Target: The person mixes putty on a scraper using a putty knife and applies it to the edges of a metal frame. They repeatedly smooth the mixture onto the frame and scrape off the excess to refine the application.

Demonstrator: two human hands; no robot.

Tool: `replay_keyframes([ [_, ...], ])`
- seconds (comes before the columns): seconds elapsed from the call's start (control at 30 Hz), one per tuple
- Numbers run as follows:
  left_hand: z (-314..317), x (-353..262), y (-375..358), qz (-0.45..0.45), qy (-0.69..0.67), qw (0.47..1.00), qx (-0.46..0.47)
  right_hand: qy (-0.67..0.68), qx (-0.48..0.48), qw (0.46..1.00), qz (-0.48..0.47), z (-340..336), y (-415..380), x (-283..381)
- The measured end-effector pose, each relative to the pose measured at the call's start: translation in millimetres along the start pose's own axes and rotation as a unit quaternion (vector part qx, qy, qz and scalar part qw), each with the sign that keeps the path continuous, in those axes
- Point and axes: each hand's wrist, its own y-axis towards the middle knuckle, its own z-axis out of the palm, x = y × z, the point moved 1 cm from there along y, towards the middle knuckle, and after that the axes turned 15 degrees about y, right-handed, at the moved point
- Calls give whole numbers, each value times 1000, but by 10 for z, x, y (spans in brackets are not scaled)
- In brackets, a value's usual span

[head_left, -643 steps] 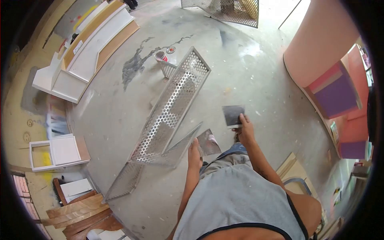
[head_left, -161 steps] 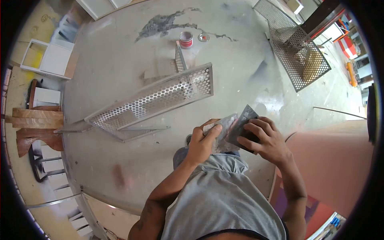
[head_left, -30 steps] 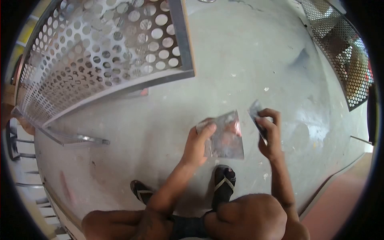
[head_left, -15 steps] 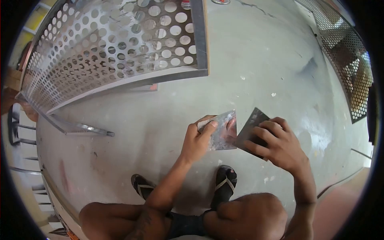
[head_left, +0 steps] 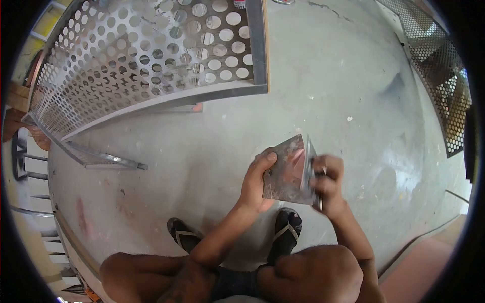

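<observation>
While the left hand [head_left: 256, 182] grips a flat metal plate [head_left: 281, 174] above the floor [head_left: 328, 101], the blurred right hand [head_left: 329, 184] clasps a second plate [head_left: 310, 151], turned nearly edge-on, at the first one's right edge; whether the two touch is unclear. A pinkish smear [head_left: 296, 167] marks the flat metal plate. A perforated metal panel [head_left: 259, 50] is at the far left.

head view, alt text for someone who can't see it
A left hand holds a flat plate with a pinkish patch; the blurred right hand holds another plate edge-on beside it. A perforated metal panel is at upper left.
</observation>
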Motion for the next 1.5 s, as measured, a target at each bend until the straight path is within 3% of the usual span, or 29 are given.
replay_keyframes([
  [0.07,-104,-9,-31,28,47,998,28,-178,-20,976,122,-82,12,-233],
  [0.1,-144,-21,-42,55,95,992,55,-247,30,961,122,-190,-25,-308],
  [0.17,-93,-78,-31,63,128,988,63,-58,-174,971,152,-244,-223,-407],
  [0.2,-39,-125,-8,94,146,985,15,24,-306,930,203,-205,-312,-344],
  [0.23,-10,-146,10,122,165,978,-34,249,-483,819,184,-101,-236,-220],
  [0.3,13,-120,91,163,204,962,-83,489,-531,661,203,-83,-272,22],
  [0.33,21,-106,96,200,219,948,-114,494,-541,641,227,22,-166,149],
  [0.5,2,-35,39,296,318,890,-137,304,-505,727,351,276,-97,76],
  [0.6,13,-119,23,347,529,774,21,320,-516,719,337,107,113,113],
  [0.63,-17,-177,63,349,528,774,20,323,-502,723,347,1,95,107],
  [0.73,-81,-225,154,342,689,616,169,366,-549,734,160,-179,160,62],
  [0.77,-115,-155,133,342,690,617,163,387,-551,730,122,-225,183,77],
  [0.83,-164,45,94,145,459,872,84,284,-451,842,80,-212,241,229],
  [0.87,-88,90,52,6,231,972,49,246,-343,905,51,-240,160,194],
  [0.9,-118,152,86,6,230,972,46,209,-226,951,6,-265,76,162],
  [0.93,-162,216,131,-52,61,996,48,183,-116,975,-45,-277,26,149],
  [0.97,-180,278,151,-106,-112,987,49,126,39,991,5,-339,1,170],
  [1.0,-177,338,135,-117,-118,986,21,128,38,985,112,-267,-16,139],
  [1.03,-195,338,113,-115,-119,986,20,43,14,994,95,-205,-121,0],
  [1.1,-237,330,74,-8,84,995,46,-133,-40,987,76,-78,-331,-282],
  [1.13,-274,232,70,21,85,989,116,-133,-50,980,141,-173,-235,-292],
  [1.17,-248,201,86,20,84,989,116,-132,-62,967,207,-238,-187,-276],
  [1.2,-219,158,86,10,74,995,73,-91,-142,981,97,-230,-269,-340],
  [1.23,-203,121,92,1,62,998,28,-108,-134,985,-2,-229,-227,-218],
  [1.27,-206,128,116,-22,7,1000,12,43,-93,994,25,-176,-237,-187],
  [1.33,-171,169,102,-23,18,999,24,130,-78,986,75,62,-187,-38],
  [1.4,-110,146,54,16,89,995,38,44,-155,985,58,235,-146,-309],
  [1.5,-122,70,59,24,150,985,78,-36,-106,958,265,42,-152,-547],
])
